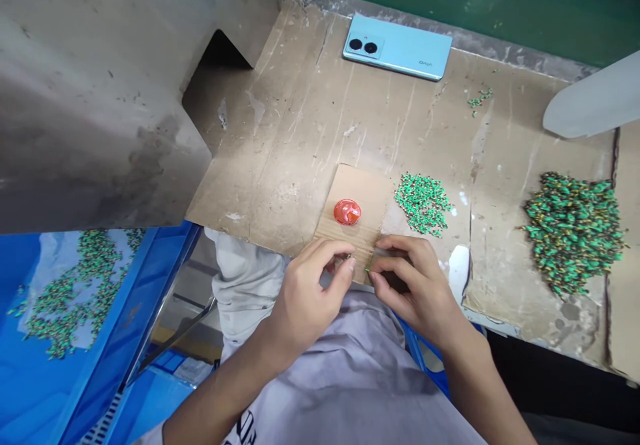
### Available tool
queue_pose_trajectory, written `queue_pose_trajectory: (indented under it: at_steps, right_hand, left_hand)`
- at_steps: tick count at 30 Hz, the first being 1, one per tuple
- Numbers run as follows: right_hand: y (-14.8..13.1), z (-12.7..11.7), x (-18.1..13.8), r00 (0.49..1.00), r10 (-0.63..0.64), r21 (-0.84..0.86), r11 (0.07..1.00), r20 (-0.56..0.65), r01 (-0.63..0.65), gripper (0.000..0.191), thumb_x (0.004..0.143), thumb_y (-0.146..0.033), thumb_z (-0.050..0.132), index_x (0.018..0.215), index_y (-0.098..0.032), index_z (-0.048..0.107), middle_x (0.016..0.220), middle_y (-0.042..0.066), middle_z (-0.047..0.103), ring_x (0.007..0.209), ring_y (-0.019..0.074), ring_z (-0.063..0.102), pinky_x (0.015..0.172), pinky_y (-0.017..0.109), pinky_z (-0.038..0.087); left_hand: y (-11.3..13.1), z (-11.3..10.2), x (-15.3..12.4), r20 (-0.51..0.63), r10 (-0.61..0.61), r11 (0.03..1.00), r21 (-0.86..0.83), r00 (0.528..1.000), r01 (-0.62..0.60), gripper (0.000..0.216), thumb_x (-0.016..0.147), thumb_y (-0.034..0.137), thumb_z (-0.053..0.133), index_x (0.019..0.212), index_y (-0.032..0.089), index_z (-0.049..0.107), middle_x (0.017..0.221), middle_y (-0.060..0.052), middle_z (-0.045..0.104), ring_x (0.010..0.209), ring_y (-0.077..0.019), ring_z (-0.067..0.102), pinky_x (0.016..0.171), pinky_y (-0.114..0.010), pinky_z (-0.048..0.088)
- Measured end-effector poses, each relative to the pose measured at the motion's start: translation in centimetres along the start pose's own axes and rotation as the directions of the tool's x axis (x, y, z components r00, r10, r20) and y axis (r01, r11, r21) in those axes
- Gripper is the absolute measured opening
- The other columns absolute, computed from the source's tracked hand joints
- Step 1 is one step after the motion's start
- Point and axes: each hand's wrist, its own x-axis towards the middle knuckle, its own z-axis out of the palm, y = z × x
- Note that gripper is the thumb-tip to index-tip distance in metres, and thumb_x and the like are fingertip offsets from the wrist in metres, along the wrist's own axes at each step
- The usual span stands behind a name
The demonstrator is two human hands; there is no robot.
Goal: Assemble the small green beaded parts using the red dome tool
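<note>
My left hand (305, 291) and my right hand (407, 278) meet at the near edge of the cardboard-covered bench (310, 131), fingertips almost touching. Each is closed in a pinch on a tiny green part, too small to make out well. Just beyond the fingers lies a small cardboard piece (357, 215) with a red blob of paste (347, 211) on it. A small heap of green parts (423, 203) lies right of the cardboard piece, close to my right hand.
A large heap of green parts (573, 231) sits at the right. A light blue phone (397, 48) lies face down at the back. A grey metal housing (100, 91) fills the left. Below it, a blue bin (65, 325) holds more green parts.
</note>
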Motion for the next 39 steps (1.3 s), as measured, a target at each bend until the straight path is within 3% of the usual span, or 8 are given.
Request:
queue_pose_trajectory:
  at_steps: [3,8,11,17,20,28,39]
  right_hand:
    - [-0.2,-0.4,-0.4,0.998,0.055,0.084,0.995,-0.041,-0.052,0.014,0.101,-0.011,0.067,0.107,-0.023,0.064,0.12,0.01,0.063,0.114,0.0252,0.064,0.094,0.04,0.055]
    - [-2.7,-1.2,-0.2,0.958,0.212,0.313,0.939,-0.194,-0.144,0.014,0.102,-0.01,0.065,0.106,-0.023,0.066,0.11,0.006,0.063,0.109,0.0213,0.064,0.093,0.034,0.054]
    - [-4.6,-1.1,0.5,0.945,0.283,0.466,0.866,-0.164,-0.178,0.015,0.102,-0.009,0.064,0.106,-0.024,0.066,0.109,0.005,0.063,0.106,0.0206,0.065,0.092,0.032,0.055]
    - [-6.2,-0.2,1.3,0.947,0.32,0.639,0.732,-0.017,-0.237,0.013,0.104,-0.011,0.063,0.103,-0.025,0.066,0.106,0.005,0.062,0.102,0.0195,0.066,0.09,0.031,0.057]
    - [-6.3,0.0,1.4,0.94,0.34,0.664,0.707,-0.017,-0.244,0.013,0.104,-0.011,0.064,0.102,-0.024,0.066,0.105,0.005,0.062,0.101,0.0192,0.066,0.089,0.03,0.058]
    - [-6.3,-0.2,1.8,0.939,0.345,0.649,0.717,-0.013,-0.254,0.01,0.104,-0.016,0.066,0.098,-0.024,0.067,0.101,0.006,0.065,0.097,0.0208,0.068,0.084,0.031,0.06]
    - [-5.9,-0.8,1.9,0.948,0.307,0.629,0.723,0.078,-0.286,0.01,0.104,-0.015,0.067,0.099,-0.024,0.068,0.101,0.005,0.066,0.094,0.0191,0.067,0.082,0.03,0.059]
  left_hand:
    - [0.0,0.0,-0.2,-0.02,-0.074,0.993,-0.093,0.997,0.072,0.008,0.099,0.016,0.072,0.105,0.019,0.077,0.095,-0.003,0.081,0.083,-0.0159,0.074,0.079,-0.024,0.056]
    - [1.0,-0.7,-0.1,0.031,-0.125,0.908,-0.4,0.992,0.127,0.011,0.092,0.011,0.082,0.092,0.021,0.08,0.097,-0.001,0.086,0.092,-0.0156,0.081,0.084,-0.02,0.061]
    - [1.5,-1.1,-0.1,0.078,-0.127,0.845,-0.513,0.989,0.149,0.011,0.087,0.013,0.088,0.088,0.021,0.082,0.09,-0.001,0.085,0.085,-0.0158,0.08,0.078,-0.02,0.062]
    - [1.7,-1.6,-0.7,0.052,-0.134,0.86,-0.49,0.99,0.143,0.014,0.084,0.029,0.095,0.089,0.021,0.085,0.073,-0.001,0.079,0.061,-0.0122,0.068,0.056,-0.019,0.053]
    - [2.0,-1.7,-0.8,0.059,-0.103,0.86,-0.497,0.993,0.118,0.014,0.084,0.032,0.095,0.088,0.021,0.086,0.077,-0.003,0.081,0.064,-0.0128,0.07,0.059,-0.019,0.056]
    - [1.9,-1.8,-0.8,0.07,-0.033,0.855,-0.515,0.997,0.065,0.011,0.085,0.02,0.094,0.091,0.021,0.085,0.086,-0.002,0.082,0.078,-0.0128,0.077,0.072,-0.016,0.061]
    - [1.1,-1.9,-0.7,0.032,0.082,0.885,-0.463,0.996,-0.058,0.008,0.088,0.024,0.091,0.089,0.021,0.084,0.084,-0.004,0.081,0.076,-0.0152,0.076,0.069,-0.022,0.061]
